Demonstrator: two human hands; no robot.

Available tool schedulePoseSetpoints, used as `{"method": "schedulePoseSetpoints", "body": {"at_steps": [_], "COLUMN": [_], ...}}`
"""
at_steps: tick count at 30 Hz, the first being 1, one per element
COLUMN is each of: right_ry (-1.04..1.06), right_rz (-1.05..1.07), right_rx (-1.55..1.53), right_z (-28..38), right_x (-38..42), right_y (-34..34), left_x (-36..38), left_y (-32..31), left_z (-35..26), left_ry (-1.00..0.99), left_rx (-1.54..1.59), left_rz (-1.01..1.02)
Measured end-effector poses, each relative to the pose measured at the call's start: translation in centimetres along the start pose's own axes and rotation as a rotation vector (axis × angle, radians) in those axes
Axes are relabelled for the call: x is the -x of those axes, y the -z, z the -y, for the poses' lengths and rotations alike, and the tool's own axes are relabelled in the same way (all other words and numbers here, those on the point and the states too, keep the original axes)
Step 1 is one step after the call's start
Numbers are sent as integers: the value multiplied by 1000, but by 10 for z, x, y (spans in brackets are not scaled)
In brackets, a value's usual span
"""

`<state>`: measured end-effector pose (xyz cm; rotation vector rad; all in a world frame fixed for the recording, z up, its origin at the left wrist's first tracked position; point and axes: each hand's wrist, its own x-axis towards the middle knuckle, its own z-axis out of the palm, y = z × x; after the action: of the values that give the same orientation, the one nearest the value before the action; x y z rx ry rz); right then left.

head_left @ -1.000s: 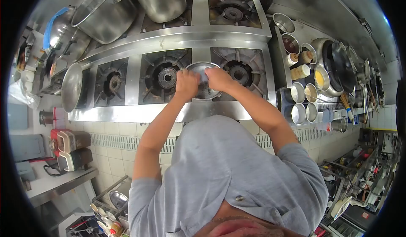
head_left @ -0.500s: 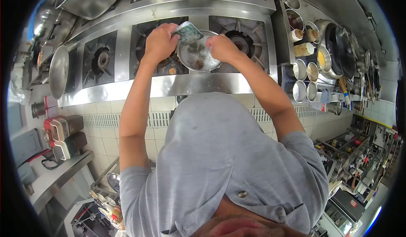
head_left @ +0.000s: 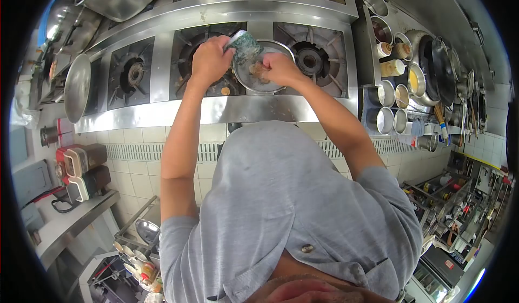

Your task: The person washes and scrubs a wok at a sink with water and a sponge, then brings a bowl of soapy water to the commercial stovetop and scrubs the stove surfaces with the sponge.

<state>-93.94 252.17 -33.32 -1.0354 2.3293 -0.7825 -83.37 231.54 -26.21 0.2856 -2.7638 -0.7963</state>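
Left hand point(head_left: 211, 60) grips a green scouring pad point(head_left: 244, 44); right hand point(head_left: 278, 68) closes on the round metal plate point(head_left: 259, 78) above the stove point(head_left: 216, 108). A hard scrub could slip the wet plate from those fingers onto the burner beneath.

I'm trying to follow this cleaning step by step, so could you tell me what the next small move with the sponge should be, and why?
Probably bring the sponge down onto the round metal plate and wipe its middle. The left hand holds the sponge raised at the plate's rim, while the right hand rests on the plate over brownish residue, so the dirt looks not yet wiped away.
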Motion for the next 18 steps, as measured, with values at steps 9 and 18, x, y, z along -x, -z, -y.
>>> {"method": "schedulePoseSetpoints", "body": {"at_steps": [9,18], "right_ry": [30,23], "right_rz": [-148,-505], "right_rx": [-895,-688], "right_z": [3,14], "right_x": [32,34], "right_y": [35,27], "left_x": [-9,-2], "left_y": [-35,-47], "left_z": [12,6], "left_ry": [85,423], "left_rx": [330,1249], "left_rz": [200,526]}}
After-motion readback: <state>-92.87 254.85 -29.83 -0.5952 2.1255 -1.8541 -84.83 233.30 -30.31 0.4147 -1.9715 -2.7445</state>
